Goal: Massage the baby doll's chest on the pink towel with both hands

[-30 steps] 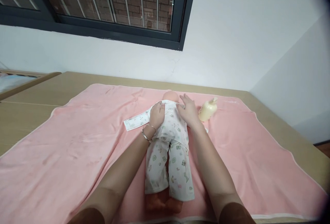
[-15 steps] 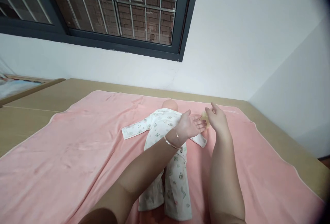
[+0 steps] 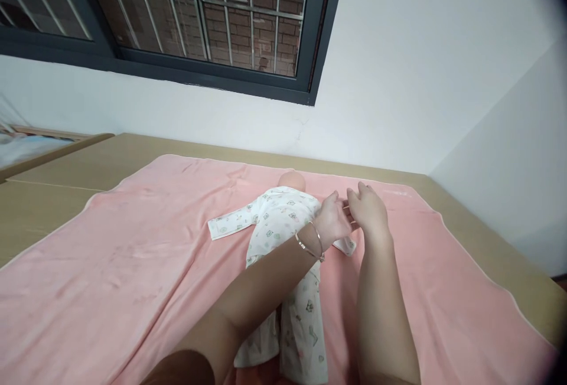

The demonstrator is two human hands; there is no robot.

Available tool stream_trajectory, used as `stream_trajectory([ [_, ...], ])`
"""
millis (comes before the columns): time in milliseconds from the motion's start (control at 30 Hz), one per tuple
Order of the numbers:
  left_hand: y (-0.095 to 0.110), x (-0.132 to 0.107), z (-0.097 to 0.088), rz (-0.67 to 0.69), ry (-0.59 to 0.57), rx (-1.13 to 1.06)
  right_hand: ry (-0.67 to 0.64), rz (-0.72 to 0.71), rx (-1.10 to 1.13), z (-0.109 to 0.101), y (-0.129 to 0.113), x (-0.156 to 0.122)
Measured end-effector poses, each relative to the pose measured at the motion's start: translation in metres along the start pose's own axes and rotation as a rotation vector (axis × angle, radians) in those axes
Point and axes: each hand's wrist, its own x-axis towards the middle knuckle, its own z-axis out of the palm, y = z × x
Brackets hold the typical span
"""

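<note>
A baby doll [image 3: 283, 217] lies on its back on a pink blanket [image 3: 146, 255], wearing a white printed top and trousers. My left hand [image 3: 335, 219], with bracelets on the wrist, is over the doll's arm on the right side. Its palm is turned up and its fingers stretch out behind my right hand. Close against it, my right hand [image 3: 368, 211] is curled with its back toward me. Whatever it holds is hidden; no yellowish thing shows between the hands now. My left forearm crosses the doll's trousers [image 3: 305, 326].
The blanket covers a wooden surface [image 3: 57, 205] that runs to a white wall [image 3: 376, 78]. Above is a dark-framed window [image 3: 212, 72] with metal bars. At the far left, part of a wooden-edged container [image 3: 35, 149] with light cloth shows.
My left hand has moved slightly right and my right hand slightly left and down, so they now meet. The yellowish translucent thing beside my right hand has gone out of sight.
</note>
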Motion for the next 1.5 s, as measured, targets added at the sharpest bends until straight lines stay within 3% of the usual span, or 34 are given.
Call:
stream_trajectory([
  [200, 0.009, -0.066, -0.025, -0.099, 0.067, 0.123, 0.032, 0.016, 0.038, 0.006, 0.000, 0.001],
  [367, 0.028, -0.101, -0.030, -0.022, 0.131, 0.102, 0.107, -0.032, 0.092, 0.009, -0.009, -0.002],
  [467, 0.039, -0.107, -0.028, 0.017, 0.150, 0.094, 0.092, -0.127, 0.179, 0.008, -0.027, -0.014],
  [567, 0.048, -0.108, -0.024, 0.062, 0.156, 0.087, -0.005, -0.239, 0.305, 0.009, -0.052, -0.033],
  [733, 0.061, -0.118, -0.013, 0.094, -0.027, 0.101, -0.128, -0.404, 0.391, 0.025, -0.087, -0.060],
  [800, 0.069, -0.124, -0.011, 0.109, -0.051, 0.138, -0.172, -0.437, 0.406, 0.035, -0.096, -0.069],
  [933, 0.091, -0.130, -0.016, 0.150, 0.034, 0.225, -0.241, -0.511, 0.466, 0.045, -0.111, -0.090],
  [1033, 0.102, -0.125, -0.025, 0.255, 0.149, 0.253, -0.263, -0.616, 0.514, 0.042, -0.121, -0.111],
  [1133, 0.094, -0.114, -0.035, 0.354, 0.175, 0.257, -0.274, -0.669, 0.537, 0.035, -0.126, -0.124],
  [1300, 0.048, -0.099, -0.034, 0.495, 0.093, 0.169, -0.224, -0.627, 0.599, 0.029, -0.116, -0.109],
  [1400, 0.029, -0.101, -0.023, 0.429, 0.090, 0.197, -0.136, -0.614, 0.634, 0.027, -0.103, -0.091],
  [1500, 0.027, -0.113, -0.014, 0.357, 0.048, 0.260, -0.062, -0.579, 0.639, 0.027, -0.095, -0.080],
])
